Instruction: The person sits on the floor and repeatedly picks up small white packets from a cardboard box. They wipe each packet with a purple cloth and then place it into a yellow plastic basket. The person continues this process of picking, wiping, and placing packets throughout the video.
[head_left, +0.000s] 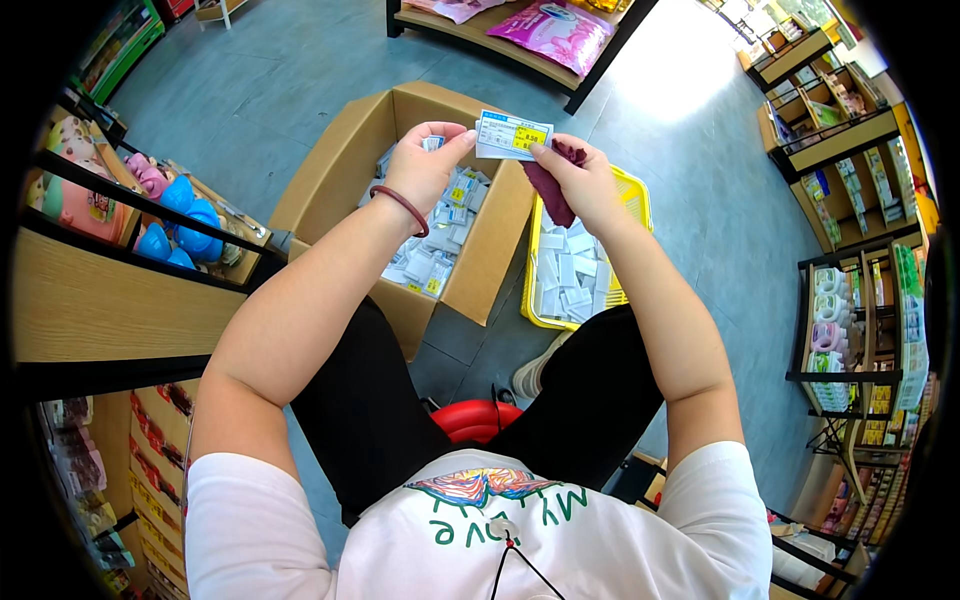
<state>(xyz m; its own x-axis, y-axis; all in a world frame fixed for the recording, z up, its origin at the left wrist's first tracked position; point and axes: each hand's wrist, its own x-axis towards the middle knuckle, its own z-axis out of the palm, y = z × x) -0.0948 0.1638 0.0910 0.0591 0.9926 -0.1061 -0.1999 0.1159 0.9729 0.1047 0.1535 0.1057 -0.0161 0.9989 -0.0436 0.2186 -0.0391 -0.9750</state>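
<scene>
Between my hands, above the box, is a white price tag (503,137) with a blue strip and a yellow patch. My left hand (432,160) pinches its left edge between thumb and fingers. At its right edge, my right hand (585,182) grips the tag with the thumb on its face. A dark maroon cloth (549,192) is also held in my right hand and hangs below it. Under my left hand stands an open cardboard box (480,250) holding many similar tags (440,235). Beneath my right hand is a yellow plastic basket (634,200) with white tags (575,270) inside.
Close on the left is a wooden shelf (120,290) with blue and pink toys. Ahead stands a display table (480,40) with a pink package (553,35). Stocked shelves (840,150) line the right side. A red stool (474,420) shows between my legs.
</scene>
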